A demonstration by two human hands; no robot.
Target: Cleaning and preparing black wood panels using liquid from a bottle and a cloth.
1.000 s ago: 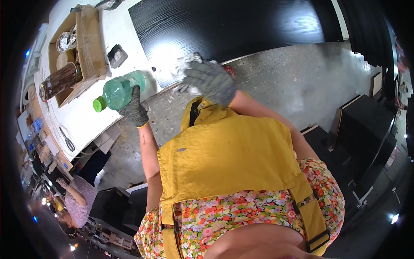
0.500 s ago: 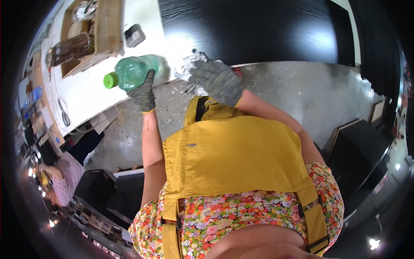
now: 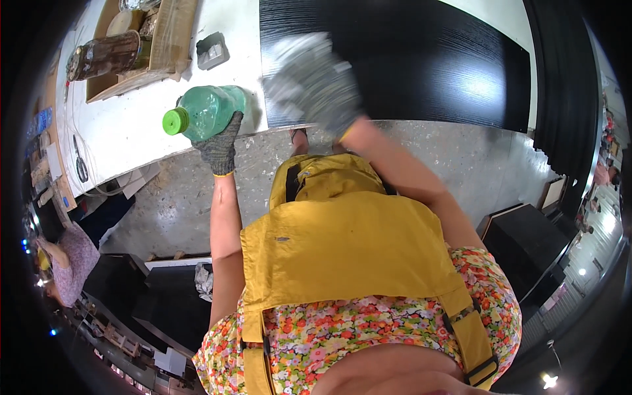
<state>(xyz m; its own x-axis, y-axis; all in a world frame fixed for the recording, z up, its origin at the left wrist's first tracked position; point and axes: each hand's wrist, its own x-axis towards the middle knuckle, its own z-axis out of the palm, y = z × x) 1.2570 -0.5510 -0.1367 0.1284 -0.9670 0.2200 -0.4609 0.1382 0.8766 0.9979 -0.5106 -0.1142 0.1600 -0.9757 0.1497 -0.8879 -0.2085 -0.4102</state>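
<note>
My left hand (image 3: 218, 148), in a grey knit glove, grips a green plastic bottle (image 3: 214, 110) with a bright green cap, tilted toward the left over the white table (image 3: 135, 141). My gloved right hand (image 3: 329, 95) is blurred by motion over the left end of a glossy black wood-grain board (image 3: 428, 62). Under and ahead of its fingers shows a whitish crumpled rag (image 3: 288, 62), smeared as well. How the fingers close round the rag is hard to make out.
On the table stand a cardboard box (image 3: 172, 49) with a brown jar (image 3: 104, 58) and a small grey container (image 3: 211, 51). Scissors (image 3: 80, 161) lie near the left edge. Black panels (image 3: 526, 240) stand behind at the right; another person (image 3: 74, 260) is at far left.
My right hand has swung forward from the table's edge onto the black board with the rag. The left hand stays on the bottle, whose cap now points more toward me. The view has shifted slightly.
</note>
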